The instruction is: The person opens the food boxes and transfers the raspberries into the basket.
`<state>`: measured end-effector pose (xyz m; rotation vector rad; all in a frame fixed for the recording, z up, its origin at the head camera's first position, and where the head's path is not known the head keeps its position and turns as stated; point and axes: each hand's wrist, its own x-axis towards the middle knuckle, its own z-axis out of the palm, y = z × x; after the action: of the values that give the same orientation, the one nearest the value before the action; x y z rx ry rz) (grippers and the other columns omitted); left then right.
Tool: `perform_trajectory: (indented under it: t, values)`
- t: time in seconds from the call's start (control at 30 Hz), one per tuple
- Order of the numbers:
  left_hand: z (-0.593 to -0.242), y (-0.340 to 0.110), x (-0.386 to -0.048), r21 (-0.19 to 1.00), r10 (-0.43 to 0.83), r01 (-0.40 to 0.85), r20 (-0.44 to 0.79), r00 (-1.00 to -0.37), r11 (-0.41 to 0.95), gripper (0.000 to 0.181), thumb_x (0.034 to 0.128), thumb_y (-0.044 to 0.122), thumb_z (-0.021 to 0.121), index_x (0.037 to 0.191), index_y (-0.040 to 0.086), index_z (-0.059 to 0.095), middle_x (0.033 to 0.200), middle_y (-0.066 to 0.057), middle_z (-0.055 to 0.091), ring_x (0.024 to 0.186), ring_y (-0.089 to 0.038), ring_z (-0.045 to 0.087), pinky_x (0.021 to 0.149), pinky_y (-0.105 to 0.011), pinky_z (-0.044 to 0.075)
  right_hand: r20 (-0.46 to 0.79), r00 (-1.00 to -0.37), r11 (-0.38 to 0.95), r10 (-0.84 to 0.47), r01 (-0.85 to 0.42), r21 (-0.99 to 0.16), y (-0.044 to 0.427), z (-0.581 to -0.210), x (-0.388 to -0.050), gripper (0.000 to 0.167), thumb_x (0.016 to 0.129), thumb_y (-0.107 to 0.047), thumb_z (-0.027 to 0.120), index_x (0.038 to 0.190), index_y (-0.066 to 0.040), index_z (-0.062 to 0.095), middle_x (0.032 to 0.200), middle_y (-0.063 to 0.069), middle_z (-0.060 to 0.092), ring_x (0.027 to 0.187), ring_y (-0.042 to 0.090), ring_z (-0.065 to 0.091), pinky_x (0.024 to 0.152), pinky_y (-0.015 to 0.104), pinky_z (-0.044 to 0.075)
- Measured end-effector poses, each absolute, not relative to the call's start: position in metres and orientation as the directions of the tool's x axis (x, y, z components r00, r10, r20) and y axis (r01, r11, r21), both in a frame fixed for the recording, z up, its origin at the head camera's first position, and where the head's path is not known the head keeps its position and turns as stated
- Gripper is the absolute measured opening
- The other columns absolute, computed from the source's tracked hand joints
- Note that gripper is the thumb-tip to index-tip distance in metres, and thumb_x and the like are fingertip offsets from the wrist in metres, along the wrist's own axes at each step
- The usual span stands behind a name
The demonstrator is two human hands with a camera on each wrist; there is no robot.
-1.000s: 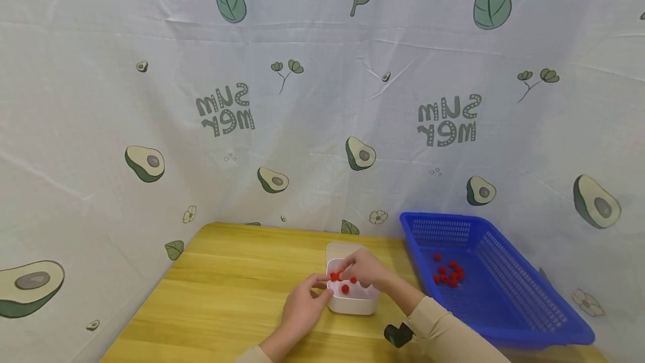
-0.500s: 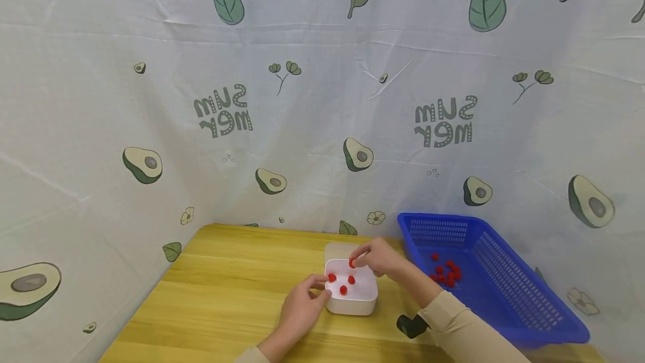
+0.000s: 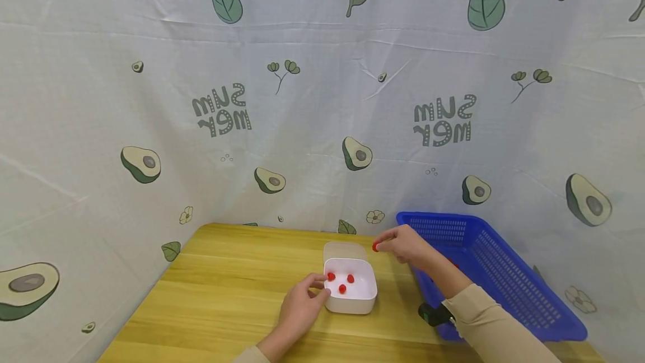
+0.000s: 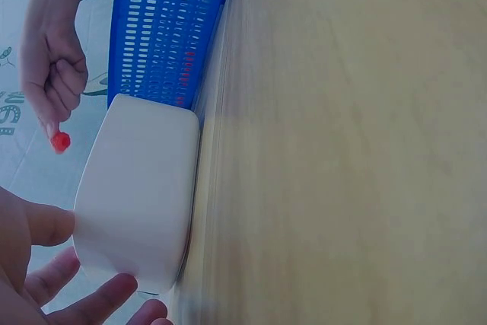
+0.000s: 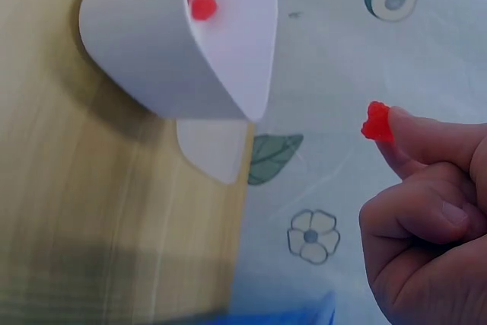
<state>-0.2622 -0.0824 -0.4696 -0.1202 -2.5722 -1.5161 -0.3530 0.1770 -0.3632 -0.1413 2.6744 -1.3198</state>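
Observation:
A small white box (image 3: pixel 350 306) stands on the table with its top uncovered. Inside lie 3 small red raspberry-like pieces (image 3: pixel 350 278). My left hand (image 3: pixel 302 302) touches the box's left side with thumb and fingertips, its fingers spread and relaxed in the left wrist view. Raised to the right of the box, my right hand (image 3: pixel 405 246) pinches another red raspberry-like piece (image 5: pixel 376 122) between thumb and index finger. The other fingers of that hand are curled in. A pale lid (image 3: pixel 345 250) lies just behind the box.
A blue perforated basket (image 3: pixel 509 279) stands on the right; my right forearm hides most of the red pieces in it. A dark wrist device (image 3: pixel 434 315) sits by the right sleeve. Patterned cloth (image 3: pixel 312 128) hangs behind the wooden table (image 3: pixel 227 279).
My right hand has lifted out of the box and moved up and right with a red raspberry-like piece. My left hand has stayed at the box's left side.

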Motion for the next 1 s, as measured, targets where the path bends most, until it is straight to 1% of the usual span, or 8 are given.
perform_trajectory:
  t: [0.03,0.2,0.27,0.3,0.43,0.6,0.8,1.0]
  values:
    - [-0.469,-0.082,-0.262,0.863,-0.007,0.146,0.171,-0.985,0.484,0.027,0.0922,0.027,0.072,0.119,0.021,0.071,0.105,0.004,0.072,0.084,-0.01,0.06,0.069,-0.031,0.046,-0.093,-0.983,0.606,-0.158,-0.023,-0.795,0.182,-0.362,-0.354,0.019,0.09,-0.014,0.073,0.107,-0.005,0.076,0.09,0.005,0.068,0.045,0.012,0.027,0.044,0.024,0.028]
    - [-0.468,-0.082,-0.261,0.865,-0.005,0.142,0.165,-0.986,0.481,0.027,0.0922,0.027,0.072,0.119,0.021,0.071,0.105,0.004,0.072,0.084,-0.012,0.059,0.068,-0.032,0.046,-0.08,-0.986,0.592,-0.143,-0.021,-0.806,0.203,-0.355,-0.355,0.024,0.092,-0.014,0.072,0.112,-0.001,0.074,0.078,0.0,0.06,0.044,0.01,0.027,0.044,0.024,0.029]
    - [-0.467,-0.082,-0.26,0.865,-0.007,0.139,0.163,-0.987,0.482,0.027,0.092,0.027,0.072,0.118,0.021,0.071,0.105,0.004,0.071,0.084,-0.012,0.059,0.068,-0.032,0.046,-0.078,-0.988,0.594,-0.136,-0.019,-0.804,0.211,-0.352,-0.356,0.026,0.092,-0.014,0.071,0.113,0.0,0.073,0.067,-0.002,0.051,0.044,0.009,0.027,0.044,0.024,0.029]
    - [-0.467,-0.082,-0.26,0.865,-0.008,0.139,0.162,-0.987,0.483,0.027,0.0919,0.027,0.072,0.118,0.021,0.071,0.105,0.004,0.071,0.084,-0.012,0.059,0.068,-0.032,0.046,-0.078,-0.988,0.594,-0.133,-0.017,-0.804,0.215,-0.35,-0.356,0.027,0.093,-0.014,0.071,0.114,0.001,0.072,0.065,-0.003,0.05,0.044,0.01,0.027,0.044,0.024,0.029]
    - [-0.467,-0.081,-0.26,0.865,-0.008,0.138,0.162,-0.987,0.482,0.027,0.0919,0.027,0.072,0.118,0.021,0.071,0.104,0.005,0.071,0.084,-0.012,0.059,0.068,-0.032,0.046,-0.092,-0.99,0.605,-0.109,0.008,-0.796,0.232,-0.347,-0.355,0.03,0.094,-0.016,0.069,0.118,0.002,0.07,0.054,-0.005,0.034,0.044,0.011,0.029,0.045,0.026,0.032]
    - [-0.469,-0.082,-0.261,0.854,-0.009,0.155,0.184,-0.983,0.497,0.027,0.0911,0.027,0.073,0.117,0.021,0.071,0.102,0.006,0.071,0.084,-0.011,0.061,0.069,-0.032,0.047,-0.093,-0.991,0.596,-0.097,0.017,-0.803,0.253,-0.349,-0.356,0.032,0.094,-0.014,0.069,0.119,0.006,0.068,0.056,-0.005,0.036,0.045,0.009,0.029,0.046,0.026,0.034]
    - [-0.47,-0.082,-0.262,0.849,-0.007,0.151,0.179,-0.984,0.506,0.027,0.0917,0.028,0.072,0.118,0.021,0.071,0.103,0.006,0.071,0.085,-0.011,0.061,0.07,-0.032,0.047,-0.083,-0.991,0.593,-0.104,0.005,-0.805,0.274,-0.355,-0.357,0.033,0.094,-0.01,0.068,0.118,0.012,0.066,0.052,-0.007,0.034,0.044,0.008,0.027,0.045,0.026,0.03]
    - [-0.469,-0.082,-0.262,0.852,-0.005,0.149,0.175,-0.984,0.501,0.029,0.0919,0.027,0.072,0.12,0.02,0.071,0.103,0.006,0.071,0.085,-0.012,0.06,0.069,-0.033,0.048,-0.09,-0.994,0.618,-0.065,0.031,-0.786,0.289,-0.362,-0.359,0.031,0.092,-0.01,0.068,0.114,0.012,0.067,0.051,-0.007,0.033,0.043,0.007,0.028,0.045,0.026,0.031]
